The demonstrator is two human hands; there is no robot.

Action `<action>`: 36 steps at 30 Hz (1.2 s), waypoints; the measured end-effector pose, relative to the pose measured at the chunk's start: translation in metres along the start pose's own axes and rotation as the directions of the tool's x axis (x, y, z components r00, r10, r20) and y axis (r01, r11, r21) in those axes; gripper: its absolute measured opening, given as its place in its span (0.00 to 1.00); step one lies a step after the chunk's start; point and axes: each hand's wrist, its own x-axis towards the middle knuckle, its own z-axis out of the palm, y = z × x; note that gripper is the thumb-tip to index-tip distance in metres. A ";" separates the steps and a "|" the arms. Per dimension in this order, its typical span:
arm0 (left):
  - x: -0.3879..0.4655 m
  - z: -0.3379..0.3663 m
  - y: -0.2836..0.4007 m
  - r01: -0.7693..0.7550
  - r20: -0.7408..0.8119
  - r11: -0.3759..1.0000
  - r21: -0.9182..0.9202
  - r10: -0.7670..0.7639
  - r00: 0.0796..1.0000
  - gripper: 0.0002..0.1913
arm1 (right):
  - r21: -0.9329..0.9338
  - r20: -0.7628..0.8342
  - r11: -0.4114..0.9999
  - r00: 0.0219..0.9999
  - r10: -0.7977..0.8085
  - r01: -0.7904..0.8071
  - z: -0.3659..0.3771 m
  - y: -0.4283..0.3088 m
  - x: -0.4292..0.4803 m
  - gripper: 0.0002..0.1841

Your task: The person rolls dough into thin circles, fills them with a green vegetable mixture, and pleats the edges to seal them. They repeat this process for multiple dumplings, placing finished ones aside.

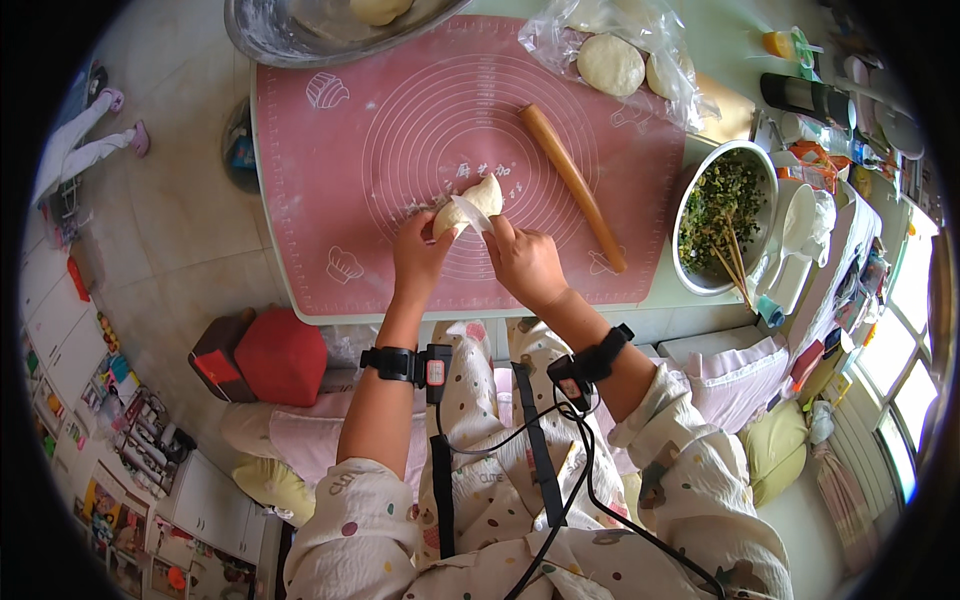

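A piece of pale dough (486, 196) lies on the pink silicone pastry mat (315, 172), close to the middle of its printed circles. My left hand (418, 251) grips the near-left end of the dough between thumb and fingers. In my right hand (527, 261) is a thin whitish blade (471, 214), perhaps a dough scraper or a knife; its handle is hidden in my fist. The blade lies across the dough, between its two bulging ends. To the right of my right hand, a wooden rolling pin (574, 187) rests slantwise on the mat.
A steel basin (300, 52) with dough overlaps the mat's far left. Flattened dough rounds (611, 65) sit in clear plastic at the far right. On the right stands a metal bowl (677, 225) of chopped green filling with chopsticks (731, 259). Another person's legs (94, 154) show at far left.
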 end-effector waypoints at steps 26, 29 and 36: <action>-0.007 -0.002 -0.016 0.150 -0.116 0.974 -0.168 -0.171 0.978 0.12 | -0.062 0.015 0.998 1.000 0.008 -0.007 0.057 0.007 0.024 0.08; -0.015 -0.013 -0.022 0.229 -0.081 0.970 -0.077 -0.235 0.969 0.12 | 0.086 0.010 0.990 0.994 0.108 -0.108 0.041 0.009 0.020 0.09; -0.025 -0.042 0.025 0.346 0.096 0.801 -0.489 -0.345 0.934 0.15 | 0.481 -0.238 0.832 0.872 0.428 -0.277 -0.040 0.026 -0.016 0.09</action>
